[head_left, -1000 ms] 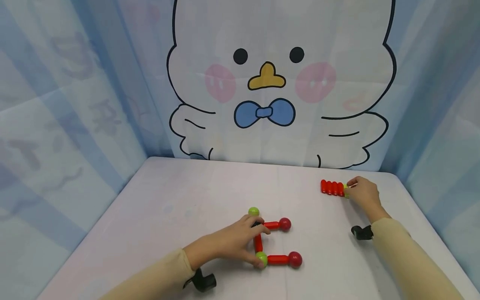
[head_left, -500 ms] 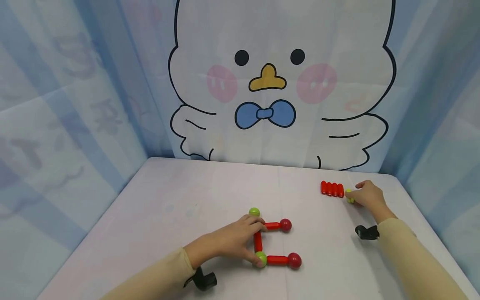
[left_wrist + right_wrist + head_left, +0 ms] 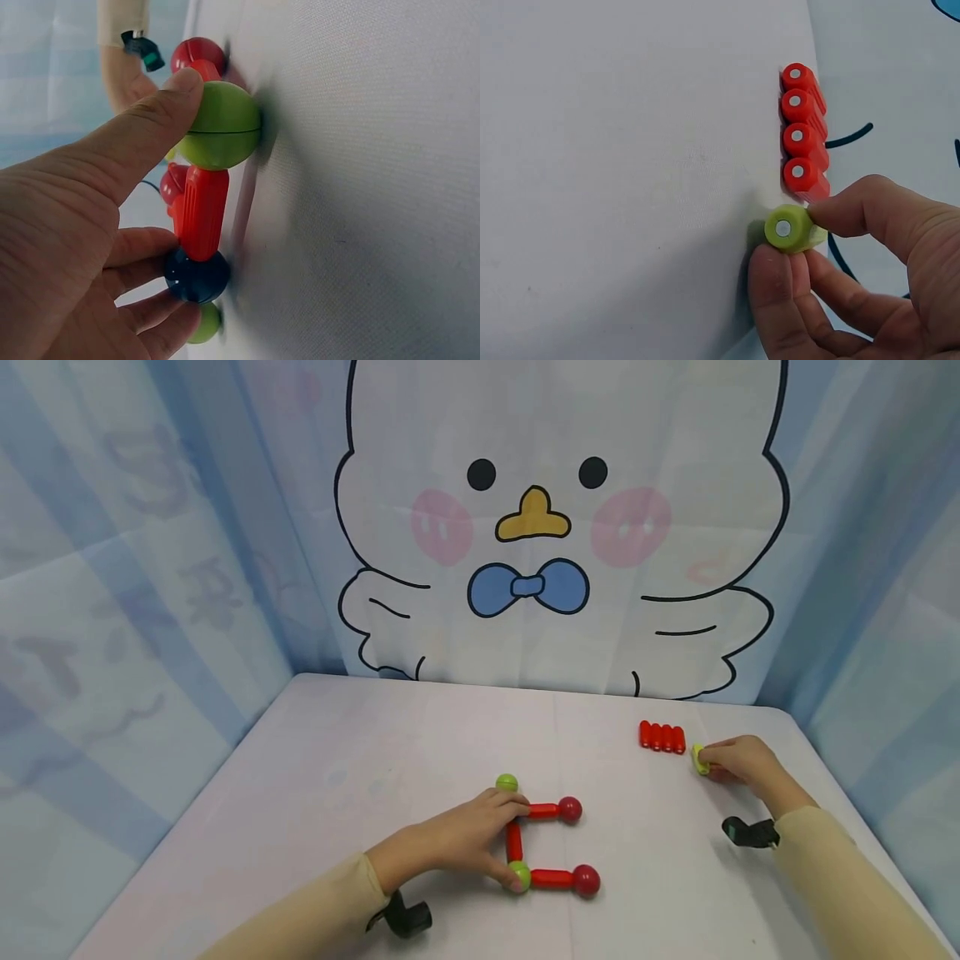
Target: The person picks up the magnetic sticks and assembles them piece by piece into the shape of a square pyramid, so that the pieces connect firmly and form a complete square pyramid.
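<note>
My left hand [image 3: 468,839] holds a frame of magnetic balls and rods on the table. Its thumb presses the near green ball [image 3: 225,124], and its fingers lie against a dark blue ball [image 3: 196,276], with a red rod [image 3: 202,214] joining the two. From this side, two red rods [image 3: 551,879] reach rightward to dark red balls [image 3: 586,881]. Another green ball [image 3: 507,782] sits at the far end. At the back right, my right hand [image 3: 750,764] pinches a yellow-green magnetic rod [image 3: 787,228] between thumb and fingers, its pale end disc showing.
Several red magnetic rods [image 3: 662,737] lie side by side in a row, just left of the yellow-green rod. A white table [image 3: 405,735] carries everything. Behind it hangs a curtain [image 3: 532,643] printed with a cartoon bird. Black wrist cameras [image 3: 408,917] sit under both forearms.
My right hand has drawn the yellow-green rod away from the red row, a little to the right and nearer. The left hand stays on the frame, its fingers slightly closer in.
</note>
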Demonstrator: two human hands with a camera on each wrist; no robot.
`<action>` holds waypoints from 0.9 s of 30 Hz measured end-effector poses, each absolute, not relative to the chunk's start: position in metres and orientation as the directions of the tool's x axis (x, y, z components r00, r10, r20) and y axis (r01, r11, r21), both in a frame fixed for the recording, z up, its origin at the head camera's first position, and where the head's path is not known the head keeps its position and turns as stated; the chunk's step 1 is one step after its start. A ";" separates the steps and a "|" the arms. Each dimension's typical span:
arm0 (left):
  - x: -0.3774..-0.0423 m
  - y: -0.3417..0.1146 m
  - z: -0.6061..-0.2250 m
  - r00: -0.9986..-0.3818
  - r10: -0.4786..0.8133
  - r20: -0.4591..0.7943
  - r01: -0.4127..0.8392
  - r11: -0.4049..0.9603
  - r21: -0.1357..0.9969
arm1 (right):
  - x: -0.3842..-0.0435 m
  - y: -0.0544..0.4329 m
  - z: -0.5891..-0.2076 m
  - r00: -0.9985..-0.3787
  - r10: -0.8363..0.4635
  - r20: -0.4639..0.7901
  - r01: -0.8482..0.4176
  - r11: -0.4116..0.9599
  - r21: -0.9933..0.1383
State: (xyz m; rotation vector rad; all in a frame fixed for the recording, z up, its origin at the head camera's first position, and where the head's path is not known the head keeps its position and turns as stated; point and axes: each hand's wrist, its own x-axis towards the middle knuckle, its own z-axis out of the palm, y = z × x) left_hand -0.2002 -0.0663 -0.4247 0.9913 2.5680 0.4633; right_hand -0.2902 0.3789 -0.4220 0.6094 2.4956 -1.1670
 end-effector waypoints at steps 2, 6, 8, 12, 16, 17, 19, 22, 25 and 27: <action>-0.200 -0.066 -0.424 -0.694 0.692 -0.199 0.577 0.700 0.419 | -0.288 0.379 -0.422 -0.859 0.231 -0.457 0.501 0.565 -0.656; -0.201 -0.066 -0.425 -0.693 0.694 -0.195 0.582 0.698 0.417 | -0.283 0.377 -0.422 -0.867 0.213 -0.450 0.485 0.563 -0.669; -0.201 -0.067 -0.425 -0.694 0.694 -0.193 0.583 0.699 0.415 | -0.280 0.374 -0.422 -0.874 0.203 -0.441 0.471 0.571 -0.672; -0.201 -0.067 -0.425 -0.696 0.692 -0.193 0.582 0.700 0.413 | -0.276 0.370 -0.421 -0.883 0.195 -0.428 0.456 0.577 -0.678; -0.201 -0.067 -0.425 -0.699 0.689 -0.194 0.578 0.703 0.414 | -0.275 0.367 -0.421 -0.879 0.199 -0.434 0.462 0.582 -0.669; -0.201 -0.067 -0.425 -0.699 0.688 -0.194 0.578 0.704 0.413 | -0.275 0.367 -0.422 -0.877 0.198 -0.437 0.464 0.582 -0.668; -0.201 -0.067 -0.424 -0.700 0.686 -0.196 0.576 0.705 0.413 | -0.274 0.368 -0.423 -0.876 0.193 -0.442 0.465 0.583 -0.666; -0.200 -0.066 -0.424 -0.702 0.684 -0.198 0.573 0.708 0.414 | -0.274 0.369 -0.424 -0.876 0.185 -0.445 0.463 0.580 -0.670; -0.200 -0.066 -0.424 -0.705 0.680 -0.200 0.568 0.711 0.416 | -0.273 0.368 -0.423 -0.877 0.183 -0.444 0.461 0.584 -0.668; -0.199 -0.066 -0.424 -0.707 0.678 -0.200 0.566 0.712 0.416 | -0.272 0.367 -0.422 -0.876 0.182 -0.447 0.461 0.590 -0.663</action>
